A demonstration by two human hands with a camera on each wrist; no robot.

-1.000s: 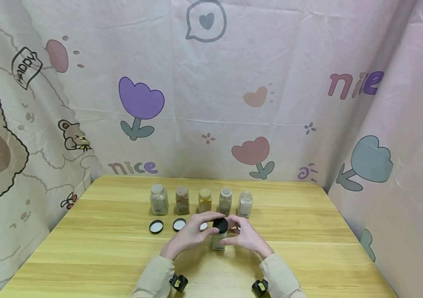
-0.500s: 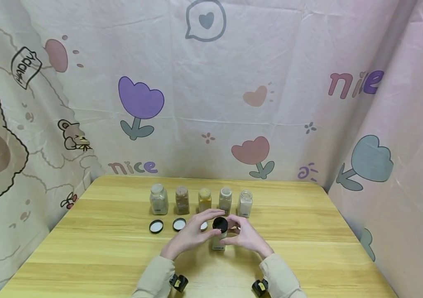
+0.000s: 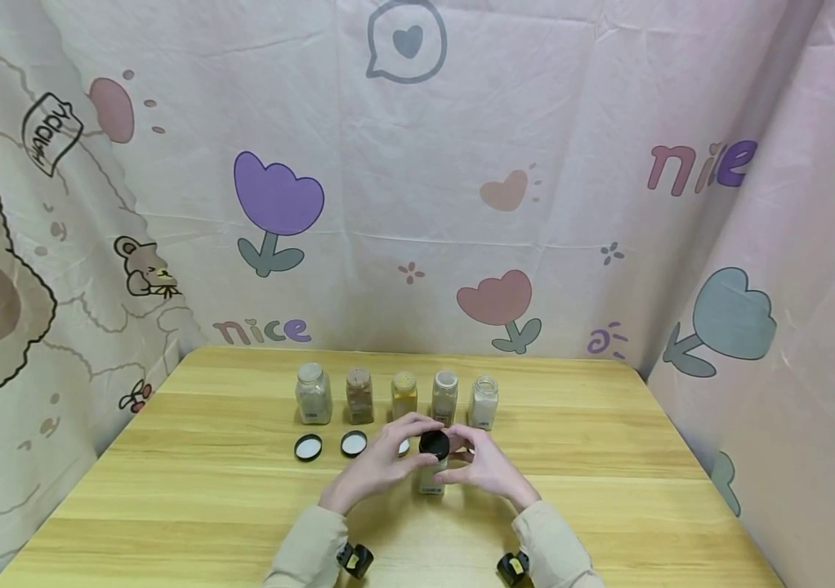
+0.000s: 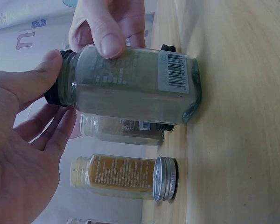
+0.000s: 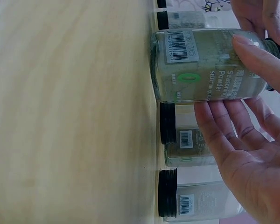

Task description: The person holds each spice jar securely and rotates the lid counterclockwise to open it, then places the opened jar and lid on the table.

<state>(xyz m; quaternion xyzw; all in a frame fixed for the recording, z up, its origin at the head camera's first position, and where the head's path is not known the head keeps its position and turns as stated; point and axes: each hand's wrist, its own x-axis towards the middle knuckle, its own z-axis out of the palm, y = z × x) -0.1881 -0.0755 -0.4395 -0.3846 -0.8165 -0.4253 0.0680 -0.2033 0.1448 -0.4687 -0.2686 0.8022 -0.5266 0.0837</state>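
Between my hands a square glass jar of seasoning powder (image 5: 200, 65) stands upright on the wooden table, with a barcode label low on its side. My left hand (image 3: 382, 459) holds the black lid (image 3: 435, 443) at the jar's mouth, thumb on the near side and fingers round the far side; the left wrist view shows this thumb (image 4: 44, 72) on the lid's edge. My right hand (image 3: 487, 467) grips the jar body, its thumb (image 5: 256, 58) along one face and the fingers (image 5: 219, 121) behind. The jar's contents look greyish green through the glass.
Behind, a row of lidless spice jars includes a clear one (image 3: 314, 396), a reddish-brown one (image 3: 360, 398), a yellow one (image 3: 404, 396) and a white-filled one (image 3: 484, 404). Upturned lids (image 3: 308, 447) lie before them. A printed curtain (image 3: 417, 204) hangs beyond the table's back edge.
My left wrist has shifted very slightly to the right, with its fingers still on the lid. The jar and my right hand stay in place.
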